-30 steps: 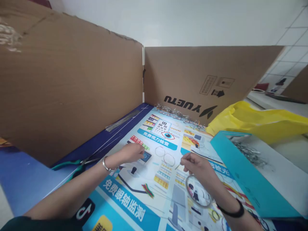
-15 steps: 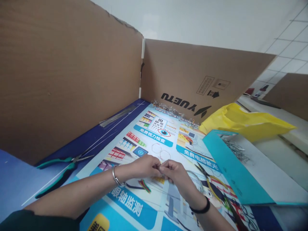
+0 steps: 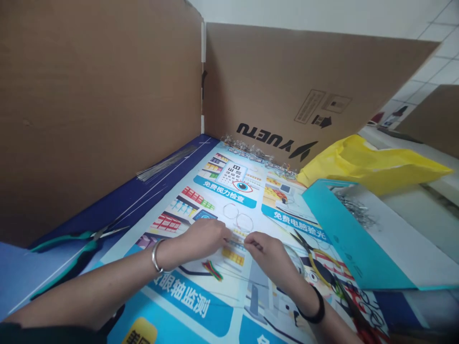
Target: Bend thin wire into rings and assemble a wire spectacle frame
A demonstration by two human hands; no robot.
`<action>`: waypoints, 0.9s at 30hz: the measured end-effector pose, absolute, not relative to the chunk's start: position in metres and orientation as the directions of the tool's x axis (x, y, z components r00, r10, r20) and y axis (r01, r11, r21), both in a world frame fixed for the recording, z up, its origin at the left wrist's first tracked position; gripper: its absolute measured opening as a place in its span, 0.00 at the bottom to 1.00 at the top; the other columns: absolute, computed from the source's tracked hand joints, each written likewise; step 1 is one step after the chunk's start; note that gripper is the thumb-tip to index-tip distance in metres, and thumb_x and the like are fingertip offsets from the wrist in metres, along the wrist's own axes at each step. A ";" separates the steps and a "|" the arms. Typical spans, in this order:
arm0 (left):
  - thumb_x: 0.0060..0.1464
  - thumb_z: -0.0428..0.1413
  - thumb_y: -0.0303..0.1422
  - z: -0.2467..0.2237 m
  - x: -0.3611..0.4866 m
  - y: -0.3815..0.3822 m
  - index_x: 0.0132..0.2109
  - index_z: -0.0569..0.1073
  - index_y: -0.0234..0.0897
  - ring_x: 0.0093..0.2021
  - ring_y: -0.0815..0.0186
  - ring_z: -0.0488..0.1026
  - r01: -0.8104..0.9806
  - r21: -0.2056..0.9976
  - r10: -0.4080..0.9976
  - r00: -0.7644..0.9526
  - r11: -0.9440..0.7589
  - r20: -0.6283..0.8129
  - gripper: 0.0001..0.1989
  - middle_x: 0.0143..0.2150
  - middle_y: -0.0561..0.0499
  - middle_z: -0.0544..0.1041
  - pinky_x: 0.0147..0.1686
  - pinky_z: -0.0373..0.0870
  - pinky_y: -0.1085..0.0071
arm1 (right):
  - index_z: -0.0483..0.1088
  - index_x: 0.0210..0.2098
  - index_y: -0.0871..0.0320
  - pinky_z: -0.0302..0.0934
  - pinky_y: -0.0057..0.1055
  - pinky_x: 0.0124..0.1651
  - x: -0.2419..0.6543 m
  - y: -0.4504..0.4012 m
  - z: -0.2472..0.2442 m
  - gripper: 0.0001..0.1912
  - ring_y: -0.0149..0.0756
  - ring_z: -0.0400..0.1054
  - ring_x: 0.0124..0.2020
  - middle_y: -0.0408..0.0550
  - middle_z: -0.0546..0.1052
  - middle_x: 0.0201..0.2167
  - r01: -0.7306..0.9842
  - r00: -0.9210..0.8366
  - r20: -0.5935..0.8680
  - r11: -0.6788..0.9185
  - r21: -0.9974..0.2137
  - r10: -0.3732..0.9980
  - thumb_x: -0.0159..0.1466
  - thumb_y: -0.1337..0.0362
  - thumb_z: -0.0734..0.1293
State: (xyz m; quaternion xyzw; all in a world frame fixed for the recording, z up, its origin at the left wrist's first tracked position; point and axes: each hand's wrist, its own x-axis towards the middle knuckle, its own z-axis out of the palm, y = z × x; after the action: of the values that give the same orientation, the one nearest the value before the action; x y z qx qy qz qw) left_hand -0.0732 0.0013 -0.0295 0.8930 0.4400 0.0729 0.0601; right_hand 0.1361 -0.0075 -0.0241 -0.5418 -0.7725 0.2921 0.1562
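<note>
My left hand and my right hand are both closed in pinches, a short gap apart over the printed poster. A thin wire, bent into two round loops, shows just beyond my fingertips. Its ends seem to run to both hands, though the wire is too fine to follow fully. Below my left hand lies a small bundle of red, yellow and green strands. Scissors with yellow handles rest to the right of my right hand. Teal-handled pliers lie spread at the left.
Cardboard panels stand at the left and back. Straight wires lie along the left panel, and tangled wire pieces at the back. On the right are a teal box holding metal bits, a yellow bag and a red-handled tool.
My hands were together with fingertips touching; now they have drawn apart sideways, opening a small gap. The camera view has shifted slightly.
</note>
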 end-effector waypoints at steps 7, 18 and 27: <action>0.51 0.50 0.23 -0.035 -0.073 -0.002 0.31 0.73 0.37 0.25 0.65 0.70 0.740 0.065 0.739 0.654 -0.669 0.159 0.08 0.26 0.50 0.74 0.21 0.55 0.72 | 0.72 0.31 0.56 0.56 0.27 0.36 0.134 -0.011 -0.036 0.10 0.35 0.70 0.35 0.46 0.76 0.31 0.824 -0.502 0.017 0.485 -0.294 0.864 0.63 0.69 0.59; 0.52 0.51 0.24 -0.034 -0.073 -0.002 0.31 0.72 0.36 0.28 0.65 0.70 0.754 0.124 0.764 0.634 -0.645 0.118 0.07 0.28 0.50 0.74 0.21 0.53 0.73 | 0.71 0.27 0.55 0.50 0.27 0.28 0.139 -0.013 -0.038 0.11 0.32 0.69 0.31 0.42 0.73 0.27 0.810 -0.582 0.051 0.584 -0.056 0.812 0.65 0.68 0.62; 0.54 0.51 0.25 -0.023 -0.076 -0.001 0.32 0.73 0.37 0.27 0.65 0.70 0.732 0.113 0.741 0.664 -0.672 0.097 0.07 0.28 0.50 0.74 0.23 0.56 0.71 | 0.73 0.31 0.53 0.49 0.28 0.27 0.142 -0.012 -0.034 0.10 0.32 0.69 0.31 0.42 0.75 0.29 0.812 -0.576 0.129 0.583 -0.019 0.807 0.65 0.68 0.61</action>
State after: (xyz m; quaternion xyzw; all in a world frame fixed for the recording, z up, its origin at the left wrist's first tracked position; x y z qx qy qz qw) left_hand -0.0757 -0.0010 -0.0226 0.9117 0.4040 0.0676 0.0318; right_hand 0.1424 -0.0120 -0.0344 -0.4561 -0.8875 -0.0210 0.0621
